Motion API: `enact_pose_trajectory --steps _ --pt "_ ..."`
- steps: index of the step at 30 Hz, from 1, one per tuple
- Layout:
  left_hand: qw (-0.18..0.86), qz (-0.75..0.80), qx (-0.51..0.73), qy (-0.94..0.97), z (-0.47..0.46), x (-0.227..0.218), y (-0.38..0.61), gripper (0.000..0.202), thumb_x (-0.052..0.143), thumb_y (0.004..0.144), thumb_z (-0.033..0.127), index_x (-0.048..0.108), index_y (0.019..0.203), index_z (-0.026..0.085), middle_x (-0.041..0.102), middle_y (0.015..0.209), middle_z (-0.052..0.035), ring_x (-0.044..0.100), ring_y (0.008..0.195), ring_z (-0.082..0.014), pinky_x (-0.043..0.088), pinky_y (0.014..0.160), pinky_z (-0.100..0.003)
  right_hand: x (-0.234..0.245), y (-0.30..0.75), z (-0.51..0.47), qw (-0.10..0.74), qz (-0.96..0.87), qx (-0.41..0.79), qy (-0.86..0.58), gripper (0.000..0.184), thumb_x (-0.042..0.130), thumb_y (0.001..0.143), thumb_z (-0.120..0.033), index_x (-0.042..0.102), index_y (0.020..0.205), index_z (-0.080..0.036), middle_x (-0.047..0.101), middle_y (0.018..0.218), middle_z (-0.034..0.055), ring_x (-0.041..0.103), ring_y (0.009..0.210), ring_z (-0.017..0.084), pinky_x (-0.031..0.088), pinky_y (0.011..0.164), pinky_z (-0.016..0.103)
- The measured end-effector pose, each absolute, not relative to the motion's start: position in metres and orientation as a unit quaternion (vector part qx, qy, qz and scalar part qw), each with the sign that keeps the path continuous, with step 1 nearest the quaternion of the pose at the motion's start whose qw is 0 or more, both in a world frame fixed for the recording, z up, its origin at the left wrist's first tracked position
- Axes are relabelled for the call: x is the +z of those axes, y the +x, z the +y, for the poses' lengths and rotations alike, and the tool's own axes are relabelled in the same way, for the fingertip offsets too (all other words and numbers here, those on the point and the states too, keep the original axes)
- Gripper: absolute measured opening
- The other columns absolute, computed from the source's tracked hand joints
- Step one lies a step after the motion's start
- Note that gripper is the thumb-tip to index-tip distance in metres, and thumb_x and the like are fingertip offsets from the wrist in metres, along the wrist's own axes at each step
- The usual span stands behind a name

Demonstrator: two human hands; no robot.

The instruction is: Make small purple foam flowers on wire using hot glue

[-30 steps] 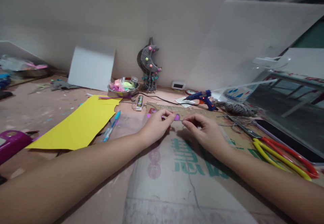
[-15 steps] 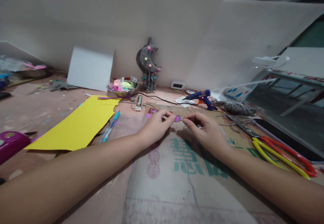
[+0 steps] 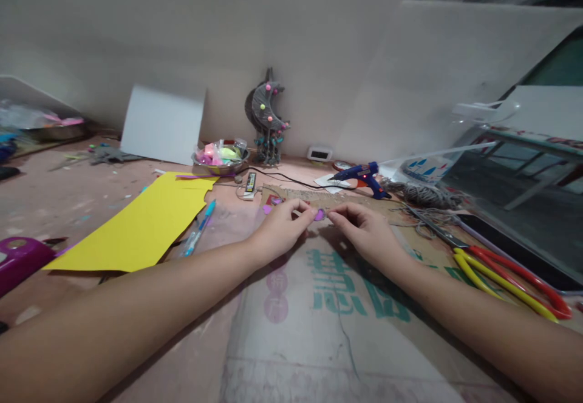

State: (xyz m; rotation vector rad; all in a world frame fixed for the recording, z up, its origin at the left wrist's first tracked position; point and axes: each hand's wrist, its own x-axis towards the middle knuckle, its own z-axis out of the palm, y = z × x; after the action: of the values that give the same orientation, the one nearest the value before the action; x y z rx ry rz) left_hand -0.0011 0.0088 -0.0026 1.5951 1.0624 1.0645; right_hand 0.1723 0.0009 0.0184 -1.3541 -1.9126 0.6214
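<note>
Looking like a home craft corner, going by the yellow paper sheet [image 3: 141, 224], the blue glue gun [image 3: 364, 177], the red-and-yellow scissors [image 3: 510, 275], the twine [image 3: 426, 195] and the bowl of bright scraps [image 3: 221, 155] crowding a scuffed surface, plus a handmade moon ornament [image 3: 268, 115] leaning against the wall

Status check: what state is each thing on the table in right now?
Left hand: pinching purple piece.
Right hand: pinching its other edge.
Glue gun: propped, red light on.
Scissors: lying shut.
Bowl: full.
Yellow paper: flat.
</note>
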Motion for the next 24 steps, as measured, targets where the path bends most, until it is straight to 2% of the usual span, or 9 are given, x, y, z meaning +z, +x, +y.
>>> enact_pose_trajectory --steps 4,6,14,21,24 --pt "0.446 0.42 0.443 0.655 0.0095 -0.0034 -0.0018 0.025 0.05 0.082 0.041 0.055 0.076 0.017 0.053 0.058 0.0028 0.05 0.056 -0.0108 0.036 0.053 -0.021 0.0191 0.1738 0.0022 0.356 -0.764 0.235 -0.485 0.025 0.048 0.085 -0.036 0.065 0.095 -0.02 0.068 0.089 0.0039 0.062 0.079 0.019 0.047 0.068 0.029" --pt "0.441 0.423 0.44 0.658 0.0095 -0.0029 -0.002 0.024 0.05 0.082 0.04 0.055 0.077 0.017 0.053 0.058 0.0027 0.05 0.056 -0.011 0.036 0.054 -0.022 0.0179 0.1742 0.0027 0.347 -0.771 0.236 -0.48 0.024 0.051 0.083 -0.036 0.065 0.094 -0.02 0.068 0.091 0.0048 0.062 0.082 0.02 0.047 0.071 0.03" --pt "0.442 0.43 0.434 0.657 0.0068 0.0019 -0.001 0.021 0.05 0.083 0.036 0.055 0.078 0.016 0.053 0.061 0.0024 0.049 0.058 -0.0107 0.035 0.055 -0.022 0.0178 0.173 0.0022 0.339 -0.771 0.219 -0.493 0.021 0.054 0.08 -0.035 0.066 0.087 -0.018 0.066 0.083 0.0052 0.059 0.075 0.019 0.045 0.066 0.03" --pt "0.434 0.421 0.436 0.667 0.0076 -0.0004 -0.001 0.023 0.05 0.083 0.037 0.057 0.079 0.016 0.056 0.068 0.0008 0.051 0.062 -0.0106 0.037 0.057 -0.021 0.0184 0.1726 0.0013 0.346 -0.736 0.307 -0.494 0.024 0.054 0.08 -0.039 0.063 0.081 -0.017 0.061 0.072 0.0023 0.053 0.062 0.015 0.041 0.055 0.026" --pt "0.465 0.401 0.444 0.653 0.01 -0.0029 0.0001 0.028 0.046 0.085 0.041 0.059 0.088 0.016 0.059 0.074 -0.0005 0.051 0.061 -0.0103 0.038 0.056 -0.022 0.0177 0.1742 0.0025 0.346 -0.733 0.309 -0.498 0.024 0.054 0.08 -0.039 0.063 0.082 -0.017 0.061 0.072 0.0023 0.054 0.061 0.014 0.04 0.053 0.025"
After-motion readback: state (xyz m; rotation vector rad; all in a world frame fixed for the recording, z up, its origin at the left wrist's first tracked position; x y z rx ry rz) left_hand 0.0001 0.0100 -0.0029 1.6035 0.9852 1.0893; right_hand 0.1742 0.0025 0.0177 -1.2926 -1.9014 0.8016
